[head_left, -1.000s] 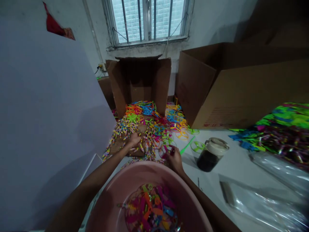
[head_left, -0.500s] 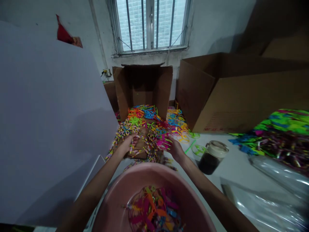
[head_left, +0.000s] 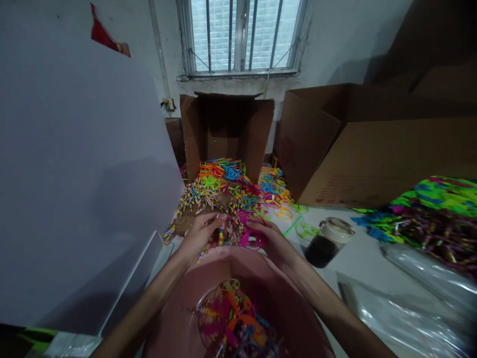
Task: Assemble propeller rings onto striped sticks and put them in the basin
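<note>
My left hand (head_left: 203,232) pinches a small coloured stick (head_left: 221,235) just above the far rim of the pink basin (head_left: 179,318). Close beside it, my right hand (head_left: 269,237) grips a pink propeller ring (head_left: 250,239). The two hands nearly meet over the heap of coloured sticks and propeller rings (head_left: 231,196) that spills from the open cardboard box (head_left: 227,129). Several assembled propeller toys (head_left: 234,320) lie in the bottom of the basin.
A lidded jar with dark contents (head_left: 328,239) stands right of my right hand. A large cardboard box (head_left: 372,149) lies on its side behind it. Clear plastic bags (head_left: 410,303) and bright packaged goods (head_left: 436,214) fill the right. A white panel (head_left: 74,164) stands on the left.
Both hands have drawn back from the heap toward the basin's far rim and come together, the left with a stick, the right with a pink ring. The camera moved closer and tilted.
</note>
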Action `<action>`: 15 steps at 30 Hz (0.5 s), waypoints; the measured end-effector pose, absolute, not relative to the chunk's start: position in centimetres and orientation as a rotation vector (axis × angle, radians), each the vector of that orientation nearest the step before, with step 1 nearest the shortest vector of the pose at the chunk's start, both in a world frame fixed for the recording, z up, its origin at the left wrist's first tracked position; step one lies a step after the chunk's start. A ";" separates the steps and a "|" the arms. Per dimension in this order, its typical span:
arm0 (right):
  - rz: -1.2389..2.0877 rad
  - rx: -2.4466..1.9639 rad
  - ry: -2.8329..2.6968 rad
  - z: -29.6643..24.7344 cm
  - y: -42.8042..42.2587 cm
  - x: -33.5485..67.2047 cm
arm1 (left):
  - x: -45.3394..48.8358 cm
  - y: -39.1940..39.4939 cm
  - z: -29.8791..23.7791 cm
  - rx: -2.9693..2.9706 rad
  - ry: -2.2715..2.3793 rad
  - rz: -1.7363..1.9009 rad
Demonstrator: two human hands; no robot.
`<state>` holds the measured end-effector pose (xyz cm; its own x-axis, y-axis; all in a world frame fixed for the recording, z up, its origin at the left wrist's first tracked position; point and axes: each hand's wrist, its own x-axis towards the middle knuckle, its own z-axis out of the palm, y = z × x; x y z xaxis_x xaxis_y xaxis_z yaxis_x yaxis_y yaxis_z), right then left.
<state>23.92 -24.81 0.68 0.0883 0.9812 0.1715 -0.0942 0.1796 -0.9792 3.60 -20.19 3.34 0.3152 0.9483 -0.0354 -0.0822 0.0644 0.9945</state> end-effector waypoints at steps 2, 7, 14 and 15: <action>1.215 -1.048 -1.009 1.3 -24.9 23.0 | 3.3 -21.2 3.4 1.203 0.919 0.949; 1.512 -1.010 -0.842 1.8 -26.4 21.7 | 2.9 -23.1 2.4 0.917 0.922 0.911; 1.557 -1.013 -1.071 2.3 -29.4 22.1 | 2.5 -25.8 1.9 0.960 1.031 0.870; 1.544 -1.012 -1.108 2.4 -29.6 22.3 | 2.2 -26.2 2.0 1.018 1.015 0.844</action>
<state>22.28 -29.63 2.41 -0.2076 0.9738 -0.0930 -0.2238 -0.1398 -0.9645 2.24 -26.19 2.03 0.3126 0.9115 -0.2673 -0.0967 0.3104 0.9457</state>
